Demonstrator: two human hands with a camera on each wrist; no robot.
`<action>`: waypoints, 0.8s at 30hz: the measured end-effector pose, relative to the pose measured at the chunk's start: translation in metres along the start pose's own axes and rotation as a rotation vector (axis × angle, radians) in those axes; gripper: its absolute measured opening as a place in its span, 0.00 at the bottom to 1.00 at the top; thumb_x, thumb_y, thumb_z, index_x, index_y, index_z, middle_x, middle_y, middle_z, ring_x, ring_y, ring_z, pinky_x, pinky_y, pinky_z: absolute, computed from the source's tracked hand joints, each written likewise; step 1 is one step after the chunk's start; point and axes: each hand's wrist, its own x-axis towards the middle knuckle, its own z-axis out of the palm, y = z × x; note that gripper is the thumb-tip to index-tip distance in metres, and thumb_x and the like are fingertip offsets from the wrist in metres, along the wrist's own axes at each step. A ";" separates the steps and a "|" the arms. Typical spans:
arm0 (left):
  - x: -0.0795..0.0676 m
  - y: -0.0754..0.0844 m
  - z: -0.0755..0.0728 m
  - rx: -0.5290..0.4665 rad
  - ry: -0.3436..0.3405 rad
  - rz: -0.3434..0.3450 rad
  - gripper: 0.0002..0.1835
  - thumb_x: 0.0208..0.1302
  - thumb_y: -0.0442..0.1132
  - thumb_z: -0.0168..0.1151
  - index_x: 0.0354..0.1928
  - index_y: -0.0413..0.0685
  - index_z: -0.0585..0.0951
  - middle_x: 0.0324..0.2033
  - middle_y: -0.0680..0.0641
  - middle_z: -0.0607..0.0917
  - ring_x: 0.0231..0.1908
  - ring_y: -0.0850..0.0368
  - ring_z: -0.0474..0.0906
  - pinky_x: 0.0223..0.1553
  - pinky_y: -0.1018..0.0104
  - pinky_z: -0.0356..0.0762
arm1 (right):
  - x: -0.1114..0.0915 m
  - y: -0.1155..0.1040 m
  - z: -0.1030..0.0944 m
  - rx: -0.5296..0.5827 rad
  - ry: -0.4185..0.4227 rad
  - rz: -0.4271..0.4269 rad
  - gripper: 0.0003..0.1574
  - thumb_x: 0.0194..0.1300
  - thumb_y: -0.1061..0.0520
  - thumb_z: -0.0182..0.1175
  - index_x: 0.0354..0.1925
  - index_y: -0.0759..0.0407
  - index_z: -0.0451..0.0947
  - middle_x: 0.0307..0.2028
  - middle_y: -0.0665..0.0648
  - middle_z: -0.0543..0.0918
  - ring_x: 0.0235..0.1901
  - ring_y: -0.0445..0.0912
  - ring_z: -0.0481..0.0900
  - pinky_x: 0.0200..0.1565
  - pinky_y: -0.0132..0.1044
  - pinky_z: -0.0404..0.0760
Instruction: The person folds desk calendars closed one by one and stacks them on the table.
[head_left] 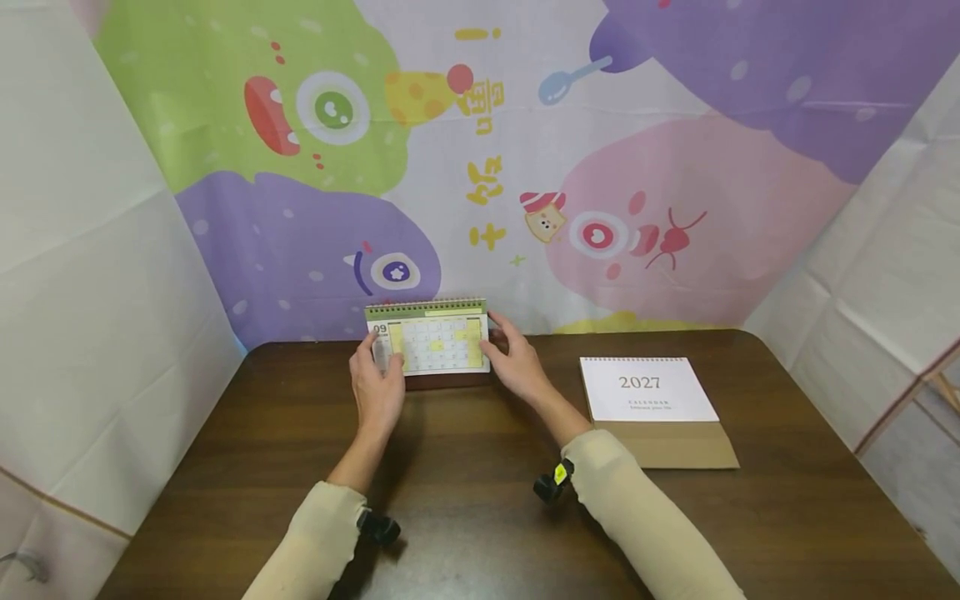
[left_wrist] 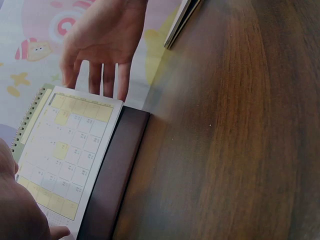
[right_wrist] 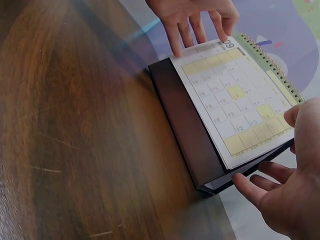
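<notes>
A spiral-bound desk calendar (head_left: 431,340) with a green top band and a page marked 09 stands tilted at the table's back edge. Its dark brown base (right_wrist: 182,120) shows below the page in both wrist views. My left hand (head_left: 377,398) holds its left side, thumb at the front of the page. On the opposite side, my right hand (head_left: 519,364) grips the edge, with the thumb in front and fingers at the side and behind. In the right wrist view, a gap shows between page and base near the right fingers (right_wrist: 250,190).
To the right on the wooden table (head_left: 465,508) stands a white 2027 calendar (head_left: 648,387) on a tan base (head_left: 667,446). A cloth backdrop (head_left: 480,167) with cartoon figures hangs directly behind the table. White cloth walls (head_left: 90,233) flank both sides.
</notes>
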 end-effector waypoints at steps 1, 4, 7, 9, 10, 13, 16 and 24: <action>-0.001 0.001 0.000 -0.001 0.001 0.002 0.38 0.75 0.51 0.63 0.85 0.64 0.69 0.81 0.38 0.71 0.81 0.40 0.70 0.83 0.42 0.69 | 0.000 0.000 0.001 0.008 -0.004 -0.002 0.43 0.84 0.49 0.60 0.89 0.52 0.62 0.76 0.69 0.82 0.77 0.64 0.80 0.80 0.62 0.76; -0.003 0.003 0.000 -0.003 0.002 0.000 0.39 0.75 0.51 0.64 0.85 0.65 0.67 0.81 0.38 0.70 0.81 0.40 0.70 0.83 0.42 0.68 | -0.001 -0.001 0.002 0.031 -0.009 -0.011 0.43 0.84 0.51 0.60 0.89 0.53 0.61 0.73 0.70 0.84 0.74 0.64 0.82 0.77 0.60 0.80; -0.003 0.001 0.000 -0.005 -0.001 0.002 0.40 0.75 0.51 0.64 0.86 0.66 0.66 0.82 0.38 0.70 0.81 0.39 0.70 0.83 0.41 0.68 | -0.001 -0.001 0.003 0.041 -0.011 -0.009 0.43 0.84 0.52 0.61 0.89 0.54 0.60 0.72 0.71 0.84 0.73 0.65 0.84 0.75 0.59 0.83; -0.003 0.001 0.001 -0.007 -0.001 -0.002 0.40 0.75 0.51 0.64 0.87 0.67 0.65 0.82 0.39 0.70 0.81 0.39 0.70 0.83 0.41 0.68 | -0.001 -0.002 0.003 0.044 -0.014 -0.006 0.44 0.85 0.53 0.61 0.89 0.54 0.60 0.70 0.71 0.86 0.72 0.64 0.85 0.73 0.58 0.84; -0.003 0.001 0.001 -0.007 -0.002 -0.002 0.40 0.75 0.51 0.64 0.87 0.67 0.65 0.82 0.38 0.69 0.81 0.39 0.70 0.83 0.40 0.68 | -0.001 -0.002 0.003 0.042 -0.014 -0.006 0.44 0.85 0.53 0.61 0.89 0.54 0.60 0.69 0.70 0.86 0.71 0.64 0.85 0.73 0.58 0.84; -0.004 0.002 0.002 -0.009 -0.004 -0.002 0.41 0.75 0.51 0.64 0.87 0.69 0.64 0.82 0.39 0.69 0.81 0.39 0.70 0.84 0.40 0.68 | -0.002 -0.003 0.003 0.029 -0.010 -0.007 0.44 0.84 0.53 0.61 0.89 0.54 0.60 0.64 0.71 0.89 0.68 0.64 0.86 0.72 0.58 0.83; -0.005 0.003 0.003 -0.010 -0.006 -0.002 0.42 0.75 0.51 0.64 0.88 0.69 0.64 0.82 0.39 0.68 0.81 0.39 0.69 0.84 0.41 0.68 | -0.004 -0.003 0.003 0.017 -0.003 -0.008 0.44 0.84 0.52 0.62 0.89 0.54 0.60 0.61 0.71 0.90 0.66 0.63 0.87 0.73 0.58 0.82; -0.003 0.003 0.003 -0.006 -0.007 -0.007 0.42 0.75 0.51 0.65 0.88 0.69 0.63 0.82 0.39 0.68 0.80 0.39 0.71 0.83 0.42 0.69 | -0.008 -0.002 0.006 0.017 -0.002 -0.025 0.44 0.83 0.53 0.62 0.89 0.55 0.60 0.58 0.70 0.92 0.61 0.62 0.88 0.69 0.58 0.84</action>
